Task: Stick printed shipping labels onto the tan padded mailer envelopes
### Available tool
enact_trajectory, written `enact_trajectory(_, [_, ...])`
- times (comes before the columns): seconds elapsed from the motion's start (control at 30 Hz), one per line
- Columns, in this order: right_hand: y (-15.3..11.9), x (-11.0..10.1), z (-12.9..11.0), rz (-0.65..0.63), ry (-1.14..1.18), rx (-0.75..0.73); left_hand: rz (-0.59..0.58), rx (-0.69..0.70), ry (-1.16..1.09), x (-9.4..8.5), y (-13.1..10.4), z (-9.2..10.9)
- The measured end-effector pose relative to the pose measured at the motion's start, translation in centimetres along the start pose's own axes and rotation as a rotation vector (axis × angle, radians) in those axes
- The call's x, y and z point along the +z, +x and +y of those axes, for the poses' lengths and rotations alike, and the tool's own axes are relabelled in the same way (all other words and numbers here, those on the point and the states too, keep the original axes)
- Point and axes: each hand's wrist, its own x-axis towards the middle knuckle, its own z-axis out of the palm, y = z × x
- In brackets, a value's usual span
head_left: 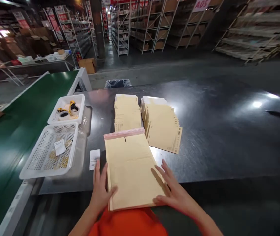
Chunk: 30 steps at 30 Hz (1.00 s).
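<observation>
the stack of kraft mailers (130, 177) is tan and flat, with a pink strip (124, 133) along its far edge, a short black mark just below that and a faint crease. it lies between the hands, jutting over the dark table's (216, 147) near edge. the left hand (101, 190) is open, thumb over the left side; the right hand (173, 190), fingers spread, is at the right side.

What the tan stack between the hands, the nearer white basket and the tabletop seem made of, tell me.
Tan stack: probably matte paper, faintly creased. Nearer white basket: likely moulded plastic, smooth, with perforated walls. Tabletop: perhaps metal, dark, shiny, with scuffs and reflections.
</observation>
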Motion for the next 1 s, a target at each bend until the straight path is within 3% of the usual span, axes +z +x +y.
enact_trajectory(0.13, [-1.0,-1.5,0.6,0.319,-0.055,0.016,0.184,-0.609,-0.121,0.3,3.2,-5.6])
enact_trajectory(0.27, [-2.6,-2.2,-0.3,0.511,-0.069,0.162,0.183,-0.888,-0.048,3.0,7.6,-10.8])
enact_trajectory(0.4, [-4.9,-1.1,-2.1,0.554,-0.027,0.261,0.182,-1.058,-0.071,5.2,10.0,-12.1])
enact_trajectory(0.53, [-7.3,0.3,-3.0,0.617,-0.021,0.350,0.195,-1.067,-0.247,4.7,10.4,-12.8])
enact_trajectory(0.7, [-8.1,-0.1,-5.3,0.685,-0.090,0.353,0.086,-0.963,-0.778,1.8,9.5,-14.2])
enact_trajectory(0.83, [-4.0,0.6,-10.4,0.631,-0.122,0.140,0.147,-0.827,-1.189,-1.8,6.3,-13.4])
enact_trajectory(1.0, [4.7,5.0,-19.1,0.206,0.013,-0.283,0.223,-0.659,-1.536,-6.9,1.3,-9.6])
